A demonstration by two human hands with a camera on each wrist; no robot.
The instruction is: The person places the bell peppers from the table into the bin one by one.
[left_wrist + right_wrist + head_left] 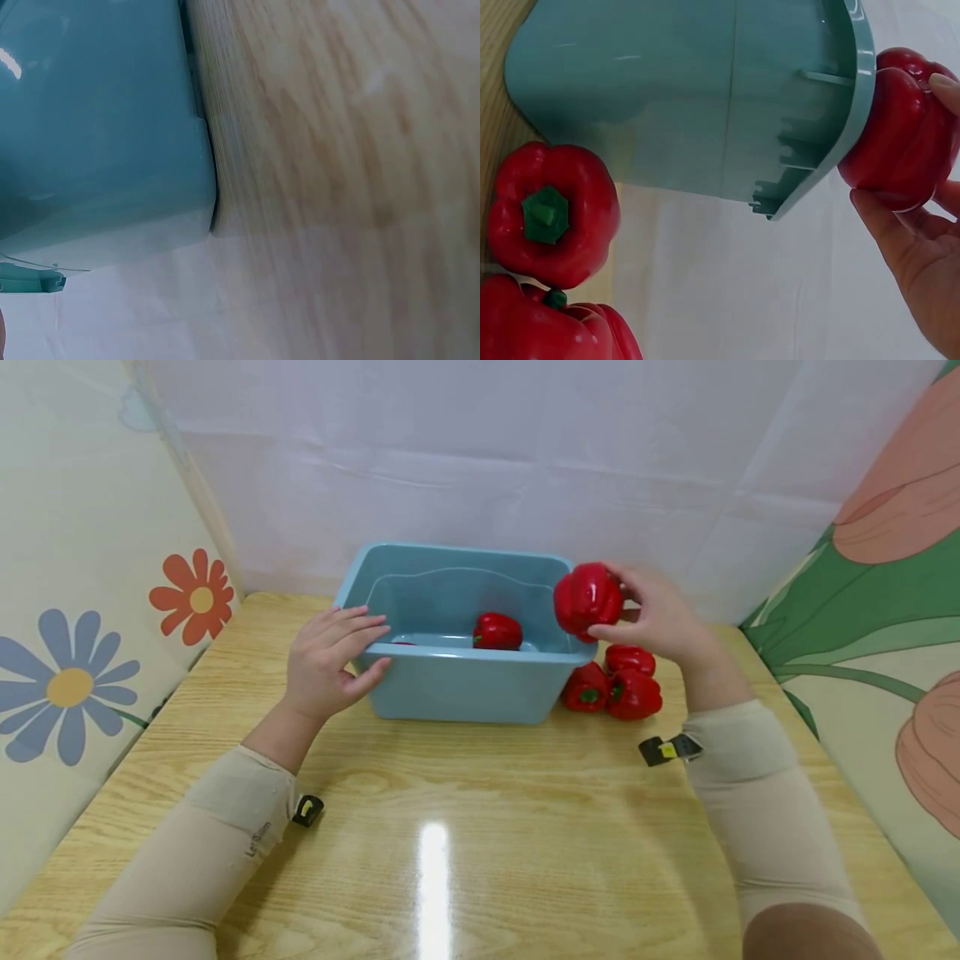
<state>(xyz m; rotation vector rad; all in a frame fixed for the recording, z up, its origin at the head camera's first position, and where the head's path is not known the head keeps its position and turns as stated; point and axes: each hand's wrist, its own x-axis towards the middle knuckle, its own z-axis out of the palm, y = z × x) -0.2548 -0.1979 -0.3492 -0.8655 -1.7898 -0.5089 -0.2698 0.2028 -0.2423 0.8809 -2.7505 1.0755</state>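
My right hand (660, 614) holds a glossy red bell pepper (588, 600) at the right rim of a light-blue plastic bin (457, 689). In the right wrist view, the fingers and thumb are around this pepper (907, 135), just beyond the bin's rim. My left hand (326, 660) rests on the bin's front left corner, its fingers fairly straight over the rim and its thumb by the front wall. Inside the bin lies another red bell pepper (497, 632). A sliver of red also shows behind the front rim, mostly hidden.
Right of the bin, three red bell peppers (633, 695) sit close together on the wooden table (480, 793). One shows its green stem (546, 215). A white sheet (480, 460) hangs behind the bin, with flower-patterned panels (71, 685) on both sides.
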